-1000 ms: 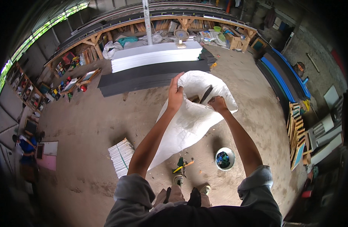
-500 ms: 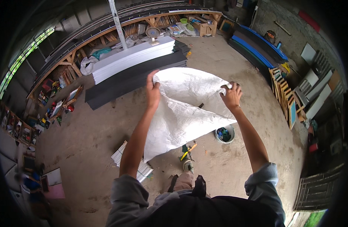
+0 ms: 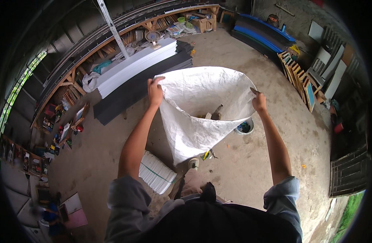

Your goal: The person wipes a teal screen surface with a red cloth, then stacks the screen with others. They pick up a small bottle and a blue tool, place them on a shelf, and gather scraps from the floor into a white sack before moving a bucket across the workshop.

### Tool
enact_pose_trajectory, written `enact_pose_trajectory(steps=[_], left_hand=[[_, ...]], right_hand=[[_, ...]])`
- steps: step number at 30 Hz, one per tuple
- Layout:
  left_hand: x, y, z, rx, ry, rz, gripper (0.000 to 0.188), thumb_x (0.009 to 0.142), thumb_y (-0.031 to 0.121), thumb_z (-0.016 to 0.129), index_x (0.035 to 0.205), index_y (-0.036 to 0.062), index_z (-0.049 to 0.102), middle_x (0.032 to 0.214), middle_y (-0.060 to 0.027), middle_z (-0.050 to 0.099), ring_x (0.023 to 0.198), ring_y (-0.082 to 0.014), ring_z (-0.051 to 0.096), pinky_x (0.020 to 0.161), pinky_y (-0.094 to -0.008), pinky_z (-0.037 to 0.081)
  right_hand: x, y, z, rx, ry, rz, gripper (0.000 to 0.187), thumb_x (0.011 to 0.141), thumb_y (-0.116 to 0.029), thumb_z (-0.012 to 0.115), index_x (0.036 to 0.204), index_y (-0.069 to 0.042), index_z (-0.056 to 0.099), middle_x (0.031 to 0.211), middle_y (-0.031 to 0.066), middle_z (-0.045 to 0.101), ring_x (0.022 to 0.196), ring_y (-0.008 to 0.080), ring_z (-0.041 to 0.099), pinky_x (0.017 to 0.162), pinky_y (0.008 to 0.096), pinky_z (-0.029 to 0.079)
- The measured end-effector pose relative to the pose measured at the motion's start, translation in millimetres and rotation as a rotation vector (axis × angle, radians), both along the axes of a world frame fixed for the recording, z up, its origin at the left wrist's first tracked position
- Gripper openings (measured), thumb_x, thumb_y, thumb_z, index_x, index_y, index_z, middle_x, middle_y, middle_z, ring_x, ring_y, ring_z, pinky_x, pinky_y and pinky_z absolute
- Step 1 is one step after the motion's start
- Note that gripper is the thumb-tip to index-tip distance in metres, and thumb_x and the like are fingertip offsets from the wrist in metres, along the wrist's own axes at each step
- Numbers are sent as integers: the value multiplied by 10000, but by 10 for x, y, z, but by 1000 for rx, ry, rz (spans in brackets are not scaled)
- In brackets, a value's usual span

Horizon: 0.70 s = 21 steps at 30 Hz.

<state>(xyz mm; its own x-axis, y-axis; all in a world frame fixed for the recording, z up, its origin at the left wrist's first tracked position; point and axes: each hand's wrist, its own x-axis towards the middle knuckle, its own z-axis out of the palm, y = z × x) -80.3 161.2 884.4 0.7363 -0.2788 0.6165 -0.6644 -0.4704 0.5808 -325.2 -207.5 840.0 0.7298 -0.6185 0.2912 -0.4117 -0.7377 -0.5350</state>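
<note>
A large white woven sack (image 3: 194, 135) hangs in front of me, its mouth spread wide between my two hands. My left hand (image 3: 155, 91) is closed on the left side of the rim. At the right side, my right hand (image 3: 258, 100) pinches the rim. Inside the sack lie a few brown and pale scraps (image 3: 215, 114), too small to name. Behind the sack's right lower edge a bucket (image 3: 245, 127) with dark blue-green things in it is partly hidden. A yellow-and-black tool (image 3: 206, 154) lies on the floor below the sack.
A bundle of white strips tied with green cord (image 3: 157, 172) lies near my feet on the left. Stacked white sheets (image 3: 133, 67) and black sheets (image 3: 119, 99) stand far left. Wooden frames (image 3: 298, 81) and blue sheets (image 3: 265, 32) line the right wall.
The sack's mouth has opened wider, and the scraps inside have come into fuller view. My right hand has moved slightly right and down; my left has shifted a little left.
</note>
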Motion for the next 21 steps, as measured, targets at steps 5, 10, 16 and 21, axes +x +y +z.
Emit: enact_pose_trajectory(steps=[5,10,16,21], left_hand=[[404,35,-208,177,90,44,407,750,-61,482,1065,143,639,985,-151,502,975,-321,520,860,-389,425],[1229,-95,-597,122,98,-89,373,747,-40,482,1044,107,655,954,-155,519,956,-322,525,862,-376,421],[2665,-378,-843,40,70,-169,398,736,-79,466,1057,73,645,948,-153,509,963,-312,515,863,-379,414],[3730,-527,-723,62,36,-287,440,749,-76,458,1145,71,582,966,-149,457,938,-318,506,844,-396,406]], right_hand=[[457,-32,230,-5,-72,-18,652,648,45,427,1248,-179,546,1036,281,572,967,416,565,842,442,461],[1243,6,200,52,20,-61,624,680,-16,482,1277,-193,518,1081,270,567,992,407,563,846,431,464],[2511,-138,-18,114,-32,-171,617,695,-49,516,1294,-195,503,1066,261,591,968,365,607,821,406,478],[3478,-187,-191,342,-147,-313,650,673,-9,537,1302,-174,506,1184,192,586,1084,278,569,892,319,433]])
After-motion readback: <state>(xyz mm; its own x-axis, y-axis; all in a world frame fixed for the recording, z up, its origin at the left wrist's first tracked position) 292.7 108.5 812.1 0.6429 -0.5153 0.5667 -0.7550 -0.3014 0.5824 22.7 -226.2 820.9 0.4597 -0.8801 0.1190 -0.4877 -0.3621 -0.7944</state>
